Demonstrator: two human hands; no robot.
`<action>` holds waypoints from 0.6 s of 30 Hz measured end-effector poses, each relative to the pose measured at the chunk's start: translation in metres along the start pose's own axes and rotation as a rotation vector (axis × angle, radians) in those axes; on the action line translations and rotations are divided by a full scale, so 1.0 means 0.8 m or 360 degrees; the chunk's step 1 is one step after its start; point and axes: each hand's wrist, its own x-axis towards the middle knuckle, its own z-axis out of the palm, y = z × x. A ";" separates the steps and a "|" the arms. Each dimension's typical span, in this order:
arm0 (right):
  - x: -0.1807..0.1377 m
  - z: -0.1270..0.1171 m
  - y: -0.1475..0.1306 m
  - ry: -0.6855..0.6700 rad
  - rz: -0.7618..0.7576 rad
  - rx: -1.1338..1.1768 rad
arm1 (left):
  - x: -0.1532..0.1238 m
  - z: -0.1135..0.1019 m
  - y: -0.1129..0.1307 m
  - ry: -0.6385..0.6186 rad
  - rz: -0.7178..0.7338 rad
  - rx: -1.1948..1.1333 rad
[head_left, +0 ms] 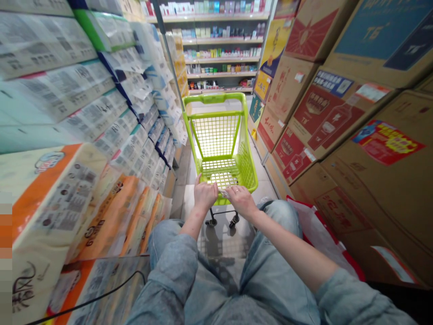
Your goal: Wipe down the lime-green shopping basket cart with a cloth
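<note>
Left hand [205, 194] and right hand [238, 199] close together, fingers curled in on a small shiny plastic scrap [223, 194]. Looks like clear film; too small to tell exactly what. Right fingers pinch it; left fist seems closed on its other end. The scrap sits between the two hands, in front of the green shopping cart's [249, 167] lower near edge; can't tell if the hands touch the cart.

Handling, my guess: very light, soft, crumples easily, a bit slippery, may tear. Best hold is a fingertip pinch at opposite edges. The cart looks like stiff plastic; its handle [214, 97] is the place to grab.

Around: wrapped paper packs [113, 212] on the left, cardboard boxes [324, 108] on the right, stocked shelves [216, 18] ahead.
</note>
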 end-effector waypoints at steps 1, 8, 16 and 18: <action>0.003 0.000 -0.008 0.0000 0.0015 0.0004 | 0.000 0.000 0.000 0.0001 0.0001 0.0005; -0.001 -0.005 0.003 0.0051 -0.0013 0.0074 | 0.000 0.000 -0.008 0.0024 0.0032 0.0045; -0.028 -0.019 0.070 0.0091 0.0178 0.0116 | 0.002 -0.002 -0.002 0.0018 0.0019 0.0044; -0.026 -0.020 0.071 0.0122 0.0228 0.0134 | 0.003 -0.001 0.003 0.0018 -0.0008 0.0041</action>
